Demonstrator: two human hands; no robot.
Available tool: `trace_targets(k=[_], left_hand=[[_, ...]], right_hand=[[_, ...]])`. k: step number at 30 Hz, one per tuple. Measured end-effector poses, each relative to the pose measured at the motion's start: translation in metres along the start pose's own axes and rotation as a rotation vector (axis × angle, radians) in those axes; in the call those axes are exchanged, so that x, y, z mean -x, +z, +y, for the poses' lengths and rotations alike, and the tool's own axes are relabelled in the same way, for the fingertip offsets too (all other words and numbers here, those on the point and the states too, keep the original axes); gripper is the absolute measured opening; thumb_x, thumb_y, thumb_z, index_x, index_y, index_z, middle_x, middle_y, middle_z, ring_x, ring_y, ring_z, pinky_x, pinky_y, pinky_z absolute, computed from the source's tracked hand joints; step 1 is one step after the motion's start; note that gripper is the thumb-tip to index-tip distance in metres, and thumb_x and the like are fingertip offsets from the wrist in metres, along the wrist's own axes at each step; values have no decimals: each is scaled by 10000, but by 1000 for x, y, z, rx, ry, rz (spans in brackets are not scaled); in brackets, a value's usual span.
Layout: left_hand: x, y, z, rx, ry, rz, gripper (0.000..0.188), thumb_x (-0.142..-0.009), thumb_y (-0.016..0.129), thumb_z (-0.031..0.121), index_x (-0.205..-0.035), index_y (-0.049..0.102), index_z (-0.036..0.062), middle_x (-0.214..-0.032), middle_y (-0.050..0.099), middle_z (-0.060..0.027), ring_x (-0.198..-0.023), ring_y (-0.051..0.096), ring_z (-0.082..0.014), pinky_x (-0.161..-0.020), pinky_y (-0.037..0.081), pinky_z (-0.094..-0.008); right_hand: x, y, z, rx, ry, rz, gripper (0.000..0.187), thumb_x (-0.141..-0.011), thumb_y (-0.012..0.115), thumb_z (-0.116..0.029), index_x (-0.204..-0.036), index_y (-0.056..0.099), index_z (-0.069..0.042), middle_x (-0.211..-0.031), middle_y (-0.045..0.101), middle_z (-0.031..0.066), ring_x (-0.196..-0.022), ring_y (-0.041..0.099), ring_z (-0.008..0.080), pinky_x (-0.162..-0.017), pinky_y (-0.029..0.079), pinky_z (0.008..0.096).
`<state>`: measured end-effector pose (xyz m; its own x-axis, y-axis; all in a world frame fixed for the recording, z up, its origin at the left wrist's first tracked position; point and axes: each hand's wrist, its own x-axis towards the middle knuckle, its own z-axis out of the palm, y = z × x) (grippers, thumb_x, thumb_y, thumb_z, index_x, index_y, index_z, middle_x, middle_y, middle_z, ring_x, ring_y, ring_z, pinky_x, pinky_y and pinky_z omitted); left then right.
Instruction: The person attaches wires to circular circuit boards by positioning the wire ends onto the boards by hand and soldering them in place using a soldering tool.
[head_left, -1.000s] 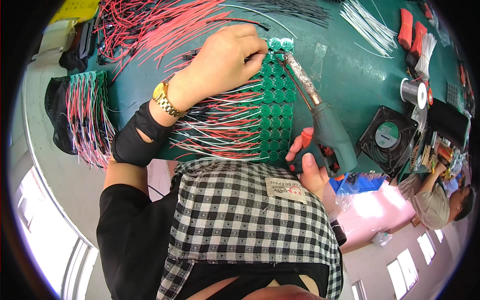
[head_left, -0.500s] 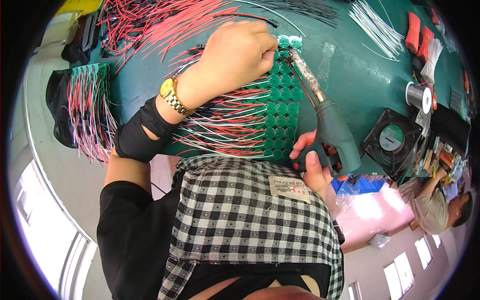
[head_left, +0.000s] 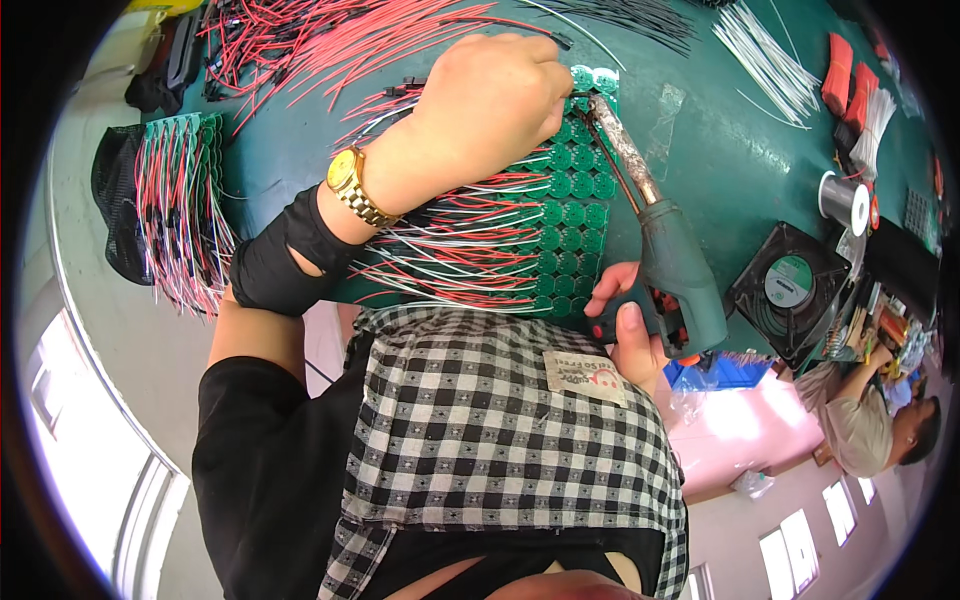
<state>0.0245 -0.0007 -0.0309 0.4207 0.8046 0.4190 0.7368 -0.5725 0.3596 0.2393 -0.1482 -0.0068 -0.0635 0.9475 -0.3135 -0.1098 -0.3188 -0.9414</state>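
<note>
Your right hand (head_left: 632, 330), right of the frame's centre, is wrapped around the handle of the green soldering gun (head_left: 682, 275), whose tip is at the upper part of the green circuit panel (head_left: 577, 242) in the centre. Your left hand (head_left: 500, 95), upper centre, is curled beside that tip, its fingertips hidden, so I cannot tell whether they pinch anything. Red and white wires (head_left: 465, 245) extend leftward from the panel.

The room is bright. The window (head_left: 75, 450) glares white. Light shines on the pink floor (head_left: 740, 415) past the worktop's (head_left: 700, 185) near edge. Straight lines bend near the dark, round rim.
</note>
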Motion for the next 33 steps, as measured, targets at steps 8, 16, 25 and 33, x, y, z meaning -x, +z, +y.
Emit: trace_targets(k=[8,16,25,33], left_hand=[[1,1,0,-25,9,4,37,-688,647,88,-708,622,70,-672,531,-49,-641,572,-250,-562,470,-366],[-1,0,-2,49,8,5,45,-674,648,68,-698,610,65,-676,535,-57,-647,570,-259,-568,466,-370],[-1,-4,-2,47,8,-4,51,-681,657,69,-708,613,68,-684,549,-52,-622,565,-253,-553,465,-355],[0,-8,1,34,23,-58,40,-712,655,84,-735,624,72,-711,566,-59,-639,576,-257,-557,475,-353]], right_hand=[[1,1,0,-5,12,14,369,-812,642,-229,-1109,515,-51,-902,578,77,-668,564,148,-582,466,290],[0,3,1,-98,-99,108,514,-813,627,-313,-1175,471,17,-805,576,135,-621,564,175,-561,471,275],[-4,-8,5,-162,-180,99,490,-825,598,-269,-1182,450,33,-793,581,151,-589,562,175,-543,472,266],[5,-18,7,-161,-232,140,465,-829,581,-237,-1181,449,37,-789,580,154,-587,555,171,-550,473,264]])
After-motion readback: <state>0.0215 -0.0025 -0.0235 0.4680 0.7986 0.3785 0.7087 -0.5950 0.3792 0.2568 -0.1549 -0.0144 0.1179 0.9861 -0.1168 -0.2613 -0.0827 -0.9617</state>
